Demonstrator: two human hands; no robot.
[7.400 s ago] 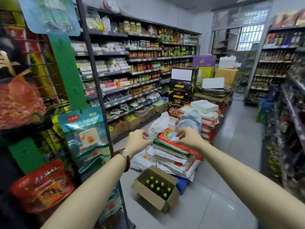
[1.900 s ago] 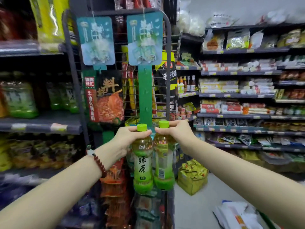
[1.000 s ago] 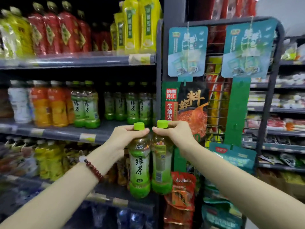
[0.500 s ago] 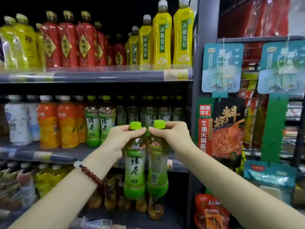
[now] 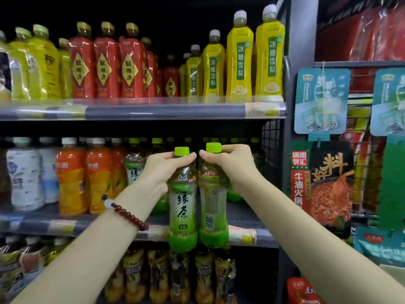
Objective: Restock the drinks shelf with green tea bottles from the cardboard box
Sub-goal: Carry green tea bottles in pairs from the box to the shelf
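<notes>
- Your left hand [image 5: 163, 166] curls around the neck of one green tea bottle [image 5: 183, 207], fingers wrapped just under its bright green cap [image 5: 182, 151].
- Your right hand [image 5: 228, 165] grips the neck of a second green tea bottle [image 5: 212, 207] the same way, thumb and fingers closed below its cap [image 5: 213, 147].
- Both bottles hang upright and side by side, touching or nearly so, near the centre of your view; the left one shows its front label, the right one its back label with a barcode.
- On your left wrist, at about 8 o'clock from the bottles, sits a dark red bead bracelet [image 5: 129, 216].
- The bottles are held in front of the middle shelf [image 5: 243, 218], their bases hanging past its front edge; they do not rest on it.
- Behind your hands, more green tea bottles stand in rows on that shelf [image 5: 134, 163]; their green caps show at 12 o'clock.
- At 9 o'clock on the same shelf stand orange drink bottles [image 5: 72, 178], and farther left, white bottles [image 5: 25, 174].
- At 12 o'clock, the upper shelf [image 5: 153, 110] carries red bottles [image 5: 107, 66] and tall yellow bottles [image 5: 240, 60].
- At 6 o'clock, the lower shelf holds dark bottles with yellowish labels [image 5: 157, 277].
- At 3 o'clock, past the grey upright, a hanging rack shows a hot pot seasoning pack [image 5: 322, 185] and teal packets [image 5: 321, 99].
</notes>
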